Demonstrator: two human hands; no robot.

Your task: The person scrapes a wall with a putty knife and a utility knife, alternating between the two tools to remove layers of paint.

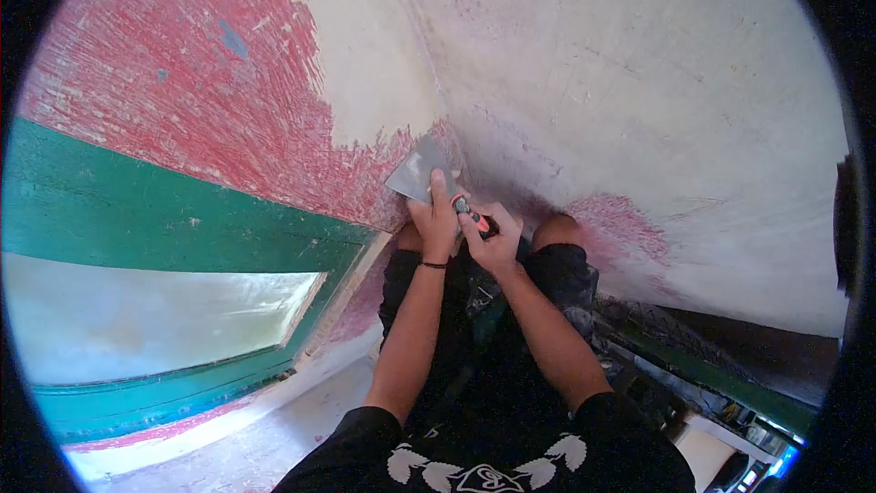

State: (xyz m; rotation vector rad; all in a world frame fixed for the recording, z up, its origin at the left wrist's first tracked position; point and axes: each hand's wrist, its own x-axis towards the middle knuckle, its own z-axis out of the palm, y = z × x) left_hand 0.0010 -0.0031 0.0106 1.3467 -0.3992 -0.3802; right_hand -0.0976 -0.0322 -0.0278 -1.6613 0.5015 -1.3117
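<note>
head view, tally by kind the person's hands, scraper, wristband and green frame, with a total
Hands: 2 (left hand, right hand)
Scraper: 1
Dark wristband: 1
Green frame: 1
Total: 5

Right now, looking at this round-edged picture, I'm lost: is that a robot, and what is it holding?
No robot: these are a person's bare hands, filmed by one head-worn camera looking forward and down, so the black shirt shows below. The right hand has its grip on the red-and-black handle of a scraper; the left hand holds it at the metal end. Around them, rough red paint meets cream paint above a green frame, with a whitish wall to the right.
</note>
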